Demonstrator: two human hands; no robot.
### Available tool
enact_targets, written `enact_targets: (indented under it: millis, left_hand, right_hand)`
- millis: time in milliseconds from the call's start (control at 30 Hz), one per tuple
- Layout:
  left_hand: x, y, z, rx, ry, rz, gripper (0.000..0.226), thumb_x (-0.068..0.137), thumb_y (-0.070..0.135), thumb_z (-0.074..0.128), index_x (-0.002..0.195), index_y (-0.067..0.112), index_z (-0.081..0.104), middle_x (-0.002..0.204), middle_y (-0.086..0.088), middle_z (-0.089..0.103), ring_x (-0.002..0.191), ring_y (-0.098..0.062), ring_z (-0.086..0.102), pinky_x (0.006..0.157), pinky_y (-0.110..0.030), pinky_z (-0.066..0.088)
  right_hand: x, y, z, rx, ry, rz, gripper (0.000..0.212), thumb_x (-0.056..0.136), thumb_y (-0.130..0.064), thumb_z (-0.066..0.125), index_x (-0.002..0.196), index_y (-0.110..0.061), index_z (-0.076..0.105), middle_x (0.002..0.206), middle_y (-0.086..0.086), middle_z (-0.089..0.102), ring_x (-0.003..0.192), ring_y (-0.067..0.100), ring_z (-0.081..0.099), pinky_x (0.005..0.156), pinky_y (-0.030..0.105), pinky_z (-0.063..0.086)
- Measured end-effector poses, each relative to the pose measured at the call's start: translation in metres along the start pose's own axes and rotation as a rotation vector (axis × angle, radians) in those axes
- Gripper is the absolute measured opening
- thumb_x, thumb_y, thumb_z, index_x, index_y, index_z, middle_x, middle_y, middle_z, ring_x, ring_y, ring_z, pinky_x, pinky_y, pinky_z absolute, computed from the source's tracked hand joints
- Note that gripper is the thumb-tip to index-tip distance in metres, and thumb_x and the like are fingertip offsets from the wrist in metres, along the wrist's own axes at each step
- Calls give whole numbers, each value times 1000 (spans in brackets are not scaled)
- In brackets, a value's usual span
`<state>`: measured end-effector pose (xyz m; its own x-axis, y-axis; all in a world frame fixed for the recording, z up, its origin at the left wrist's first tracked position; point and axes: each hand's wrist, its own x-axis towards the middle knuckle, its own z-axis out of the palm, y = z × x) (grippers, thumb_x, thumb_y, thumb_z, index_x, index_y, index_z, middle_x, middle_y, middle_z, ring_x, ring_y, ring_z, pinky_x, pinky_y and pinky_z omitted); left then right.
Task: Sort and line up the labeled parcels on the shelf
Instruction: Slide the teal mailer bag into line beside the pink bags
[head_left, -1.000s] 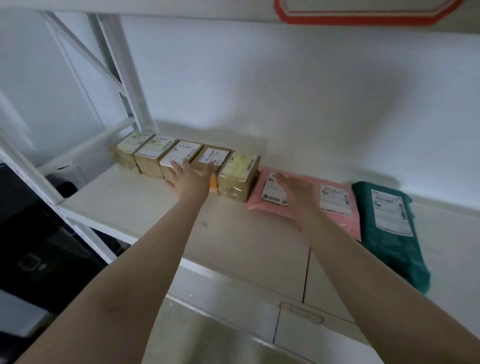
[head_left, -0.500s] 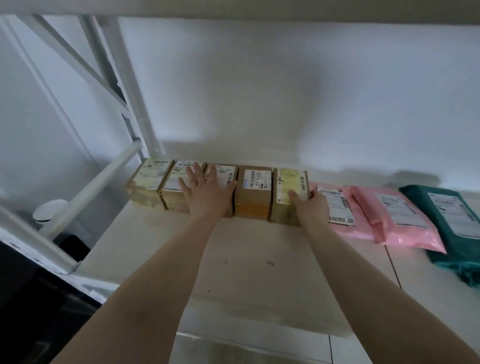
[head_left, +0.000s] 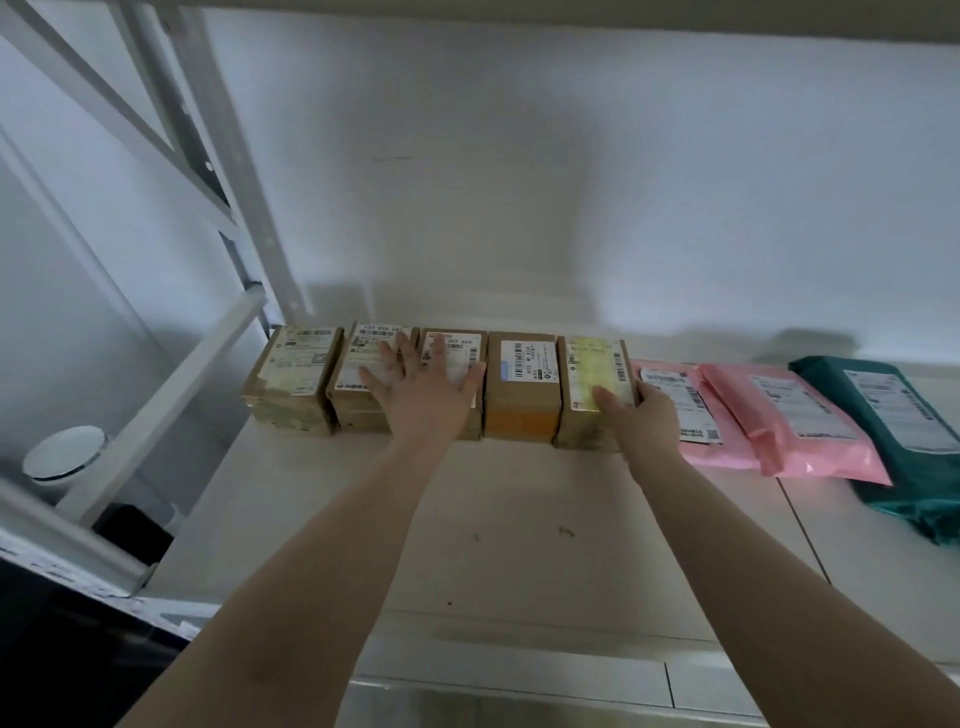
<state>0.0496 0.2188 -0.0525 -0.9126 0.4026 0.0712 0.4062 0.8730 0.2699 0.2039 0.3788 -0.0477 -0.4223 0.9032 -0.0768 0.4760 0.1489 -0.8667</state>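
**Boxes squared up, mailers waiting**

Far left on the shelf (head_left: 519, 519), the first carton (head_left: 293, 374) sits snug against the second carton (head_left: 358, 379), and the left hand (head_left: 423, 395) lies flat with fingers spread wide across the second and the third carton (head_left: 457, 358) – "303 666" just readable there. The plain-label carton (head_left: 522, 384) comes next, then the yellow-label carton (head_left: 592, 379), its right end gripped by the right hand (head_left: 644, 415). Five boxes look aligned – the two pink mailers (head_left: 779, 421) overlap and the green mailer (head_left: 893, 415) lies askew, likely still to straighten
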Motion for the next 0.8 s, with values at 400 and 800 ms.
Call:
enact_targets:
  millis: [400, 800]
  left_hand:
    - [51, -124, -43, -109, -74, -422, 89, 76, 85, 22, 151, 38, 11, 162, -13, -3, 146, -41, -4, 111, -67, 4]
    - [46, -111, -32, -89, -46, -350, 90, 74, 83, 34, 150, 38, 16, 155, -10, 18, 137, -39, 23, 111, -59, 16]
  right_hand:
    - [5, 4, 8, 4, 44, -27, 42, 87, -32, 70, 122, -12, 64, 105, 7, 72, 93, 28, 68, 80, 50, 59]
    - [16, 11, 0, 102, 33, 14, 39, 87, -23, 71, 123, -10, 64, 104, 4, 70, 95, 26, 67, 81, 44, 59]
